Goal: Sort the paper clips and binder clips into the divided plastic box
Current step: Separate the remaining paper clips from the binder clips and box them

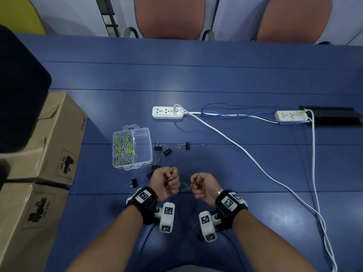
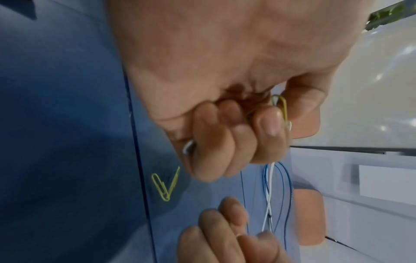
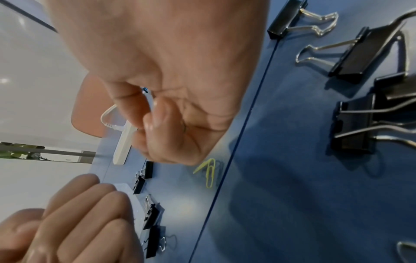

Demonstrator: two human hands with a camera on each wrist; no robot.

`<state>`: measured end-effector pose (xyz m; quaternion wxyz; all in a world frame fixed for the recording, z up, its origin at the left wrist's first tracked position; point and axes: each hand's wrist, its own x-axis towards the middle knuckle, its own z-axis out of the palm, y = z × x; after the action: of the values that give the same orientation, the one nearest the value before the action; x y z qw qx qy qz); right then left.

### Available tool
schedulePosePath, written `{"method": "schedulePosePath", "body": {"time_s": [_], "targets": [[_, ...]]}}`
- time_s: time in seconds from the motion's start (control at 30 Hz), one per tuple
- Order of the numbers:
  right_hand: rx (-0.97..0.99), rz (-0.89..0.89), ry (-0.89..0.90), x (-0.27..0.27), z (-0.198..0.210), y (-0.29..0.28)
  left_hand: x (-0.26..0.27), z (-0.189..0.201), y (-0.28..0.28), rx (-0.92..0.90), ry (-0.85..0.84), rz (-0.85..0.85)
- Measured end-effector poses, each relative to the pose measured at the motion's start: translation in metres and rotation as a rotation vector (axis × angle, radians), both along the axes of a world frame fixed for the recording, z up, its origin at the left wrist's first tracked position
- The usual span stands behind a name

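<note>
The clear divided box [image 1: 146, 143] has its left compartment full of green and purple paper clips [image 1: 123, 150]; the right one looks empty. Black binder clips [image 1: 167, 151] lie scattered right of the box and in front of it. My left hand [image 1: 169, 182] is curled and pinches a yellow paper clip [image 2: 281, 106], and a pale clip end [image 2: 188, 148] pokes from the fist. My right hand [image 1: 198, 186] is curled too, with a small gold clip [image 2: 238, 235] between its fingers. Two yellow paper clips [image 1: 185, 187] lie on the table between my hands.
Two cardboard boxes [image 1: 49, 138] stand at the left. Two white power strips [image 1: 168, 112] with white and blue cables [image 1: 245, 152] run across the far and right table. Large binder clips [image 3: 355, 58] lie close beside my right hand. Chairs stand beyond the far edge.
</note>
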<state>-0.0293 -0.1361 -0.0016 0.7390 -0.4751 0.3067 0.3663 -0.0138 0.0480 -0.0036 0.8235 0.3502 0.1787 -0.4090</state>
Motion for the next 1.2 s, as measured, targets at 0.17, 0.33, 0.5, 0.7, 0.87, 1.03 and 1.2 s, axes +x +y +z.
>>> {"method": "schedulePosePath", "body": {"time_s": [0.17,0.33,0.5,0.7,0.87,1.03,1.2], "targets": [[-0.435,0.086,-0.198,0.003,-0.010,-0.001,0.001,-0.001,0.005,0.152,0.003,0.002],[-1.039,0.843,-0.686,-0.013,-0.021,0.001,0.003,-0.004,0.004,0.154,0.013,0.031],[-1.244,1.106,-0.784,-0.020,-0.028,0.009,0.002,-0.006,0.002,0.194,0.031,0.038],[-1.315,1.133,-0.808,-0.027,-0.028,0.015,0.000,-0.011,0.005,0.191,0.045,0.072],[-1.312,1.180,-0.770,-0.029,-0.025,0.025,-0.001,-0.011,0.009,0.212,0.043,0.099],[-1.317,1.333,-0.849,-0.031,-0.023,0.028,-0.003,-0.011,0.011,0.244,0.027,0.097],[-1.376,1.469,-0.896,-0.032,-0.027,0.029,-0.004,-0.008,0.014,0.271,0.026,0.097]]}}
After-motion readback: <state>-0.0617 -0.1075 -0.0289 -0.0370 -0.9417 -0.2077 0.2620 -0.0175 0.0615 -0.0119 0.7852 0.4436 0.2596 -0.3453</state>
